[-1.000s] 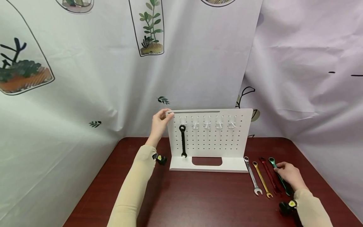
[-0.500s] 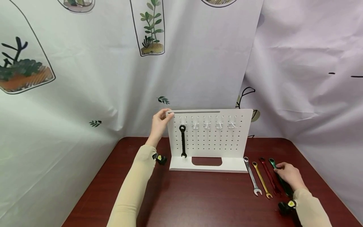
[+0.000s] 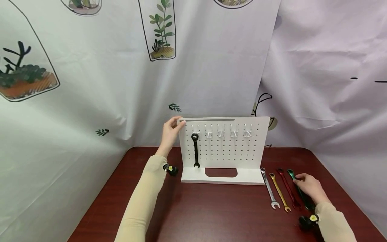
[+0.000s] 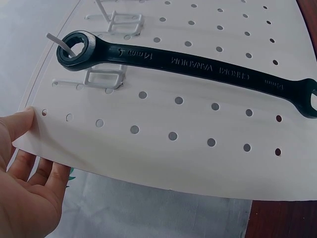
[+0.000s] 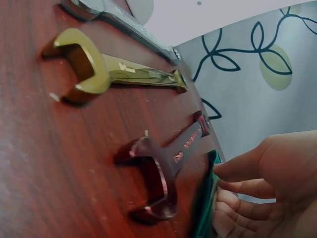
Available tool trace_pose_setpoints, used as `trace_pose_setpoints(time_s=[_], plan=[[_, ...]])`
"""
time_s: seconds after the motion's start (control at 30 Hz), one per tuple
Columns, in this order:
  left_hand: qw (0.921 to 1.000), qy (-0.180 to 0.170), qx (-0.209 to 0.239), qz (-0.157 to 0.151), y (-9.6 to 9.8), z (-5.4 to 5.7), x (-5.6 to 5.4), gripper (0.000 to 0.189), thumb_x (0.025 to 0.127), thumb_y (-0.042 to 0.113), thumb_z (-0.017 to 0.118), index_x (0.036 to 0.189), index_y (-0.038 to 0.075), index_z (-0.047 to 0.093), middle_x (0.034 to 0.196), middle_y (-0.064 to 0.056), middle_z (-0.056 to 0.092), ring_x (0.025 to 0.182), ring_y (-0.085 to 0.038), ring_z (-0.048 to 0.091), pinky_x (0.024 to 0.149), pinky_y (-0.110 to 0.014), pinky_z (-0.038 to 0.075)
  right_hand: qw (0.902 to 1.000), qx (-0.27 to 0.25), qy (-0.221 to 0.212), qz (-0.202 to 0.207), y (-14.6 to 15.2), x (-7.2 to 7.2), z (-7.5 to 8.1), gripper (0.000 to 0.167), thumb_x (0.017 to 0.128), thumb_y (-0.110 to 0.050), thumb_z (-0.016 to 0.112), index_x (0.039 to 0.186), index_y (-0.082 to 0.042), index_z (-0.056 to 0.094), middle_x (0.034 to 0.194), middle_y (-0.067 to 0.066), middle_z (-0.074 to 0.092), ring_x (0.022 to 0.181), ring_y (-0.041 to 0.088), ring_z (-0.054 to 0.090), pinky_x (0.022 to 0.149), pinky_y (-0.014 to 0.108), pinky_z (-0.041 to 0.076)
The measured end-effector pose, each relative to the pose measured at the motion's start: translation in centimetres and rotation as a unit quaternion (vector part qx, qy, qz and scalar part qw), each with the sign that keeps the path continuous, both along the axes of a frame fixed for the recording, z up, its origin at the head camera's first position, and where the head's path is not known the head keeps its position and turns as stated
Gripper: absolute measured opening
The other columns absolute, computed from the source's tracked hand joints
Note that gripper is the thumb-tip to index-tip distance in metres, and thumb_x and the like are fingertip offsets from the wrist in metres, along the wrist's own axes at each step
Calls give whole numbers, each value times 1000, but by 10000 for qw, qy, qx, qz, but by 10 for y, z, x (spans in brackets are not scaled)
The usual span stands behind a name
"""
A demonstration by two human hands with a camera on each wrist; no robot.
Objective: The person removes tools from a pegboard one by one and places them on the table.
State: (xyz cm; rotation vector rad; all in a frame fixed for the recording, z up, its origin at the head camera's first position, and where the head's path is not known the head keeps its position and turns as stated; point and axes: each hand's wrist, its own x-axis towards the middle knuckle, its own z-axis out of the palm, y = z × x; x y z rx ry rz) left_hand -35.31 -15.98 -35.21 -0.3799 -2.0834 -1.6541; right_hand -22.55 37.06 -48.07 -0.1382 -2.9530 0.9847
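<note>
My left hand (image 3: pixel 171 132) grips the upper left corner of a white pegboard stand (image 3: pixel 223 148), thumb in front and fingers behind, as the left wrist view also shows. A black combination wrench (image 4: pixel 198 64) hangs by its ring end on the leftmost hook. On the table at right, my right hand (image 3: pixel 309 186) pinches a green combination wrench (image 3: pixel 300 191) near its ring end. In the right wrist view the green wrench (image 5: pixel 204 203) appears nearly edge-on, partly behind the fingers. A red wrench (image 3: pixel 288 188), a yellow wrench (image 3: pixel 279 192) and a silver wrench (image 3: pixel 269 188) lie to its left.
Further white hooks (image 3: pixel 234 131) line the board's upper part, right of the black wrench. The board's base (image 3: pixel 193 174) has an oblong cut-out. A dark red-brown table (image 3: pixel 223 211) carries everything, with a plant-printed curtain (image 3: pixel 211 77) behind.
The green wrench's open end looks slightly shifted and darker beneath my right hand, as if tipped. My left hand, the board and the other wrenches stay put.
</note>
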Motion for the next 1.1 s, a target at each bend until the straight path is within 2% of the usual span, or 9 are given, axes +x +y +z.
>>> trace_pose_setpoints(time_s=[0.17, 0.43, 0.53, 0.73, 0.93, 1.03, 1.1], plan=[[10000, -9, -1, 38, 0, 2, 1, 38, 95, 32, 73, 123, 8, 69, 84, 1, 65, 73, -15, 47, 65, -30, 37, 10000, -28, 64, 55, 1, -1, 5, 48, 100, -22, 56, 123, 20, 51, 111, 40, 56, 95, 48, 58, 77, 56, 48], [10000, -54, 7, 70, 0, 3, 2, 33, 95, 32, 73, 121, 11, 70, 82, 1, 63, 71, -15, 46, 63, -29, 36, 9990, -29, 395, 225, -8, -5, 17, 46, 103, -24, 55, 126, 16, 52, 111, 37, 58, 95, 46, 59, 76, 54, 48], [10000, -48, 18, 71, 0, 3, 1, 31, 95, 32, 73, 120, 13, 70, 85, 1, 66, 72, -15, 48, 64, -29, 37, 9981, 19, 534, 293, -15, -8, 22, 44, 104, -23, 54, 126, 15, 52, 109, 34, 60, 92, 42, 60, 75, 53, 48], [10000, -64, 45, 48, 0, 2, 0, 32, 95, 31, 74, 120, 12, 71, 89, -1, 69, 75, -15, 52, 67, -30, 39, 9958, 45, 812, 424, -32, -11, 32, 39, 103, -21, 57, 126, 11, 57, 103, 23, 63, 87, 30, 58, 72, 42, 45], [9999, -116, 69, -21, 1, 2, 1, 38, 94, 33, 74, 124, 9, 69, 100, -10, 72, 84, -21, 58, 71, -31, 42, 9932, -69, 1019, 551, -49, -13, 40, 36, 100, -20, 61, 124, 8, 59, 100, 17, 66, 83, 25, 60, 71, 39, 45], [9998, -166, 51, -44, 0, 2, 1, 39, 95, 31, 73, 126, 8, 68, 104, -16, 71, 88, -27, 58, 72, -31, 41, 9923, -140, 1045, 654, -57, -14, 46, 36, 100, -19, 61, 124, 8, 59, 100, 19, 67, 78, 25, 64, 68, 37, 47], [9998, -204, 52, -62, 0, 4, 2, 38, 96, 28, 72, 127, 7, 67, 107, -20, 70, 90, -30, 58, 72, -30, 40, 9919, -269, 1003, 731, -63, -14, 50, 37, 101, -19, 61, 126, 8, 58, 104, 22, 66, 80, 29, 66, 67, 37, 50]])
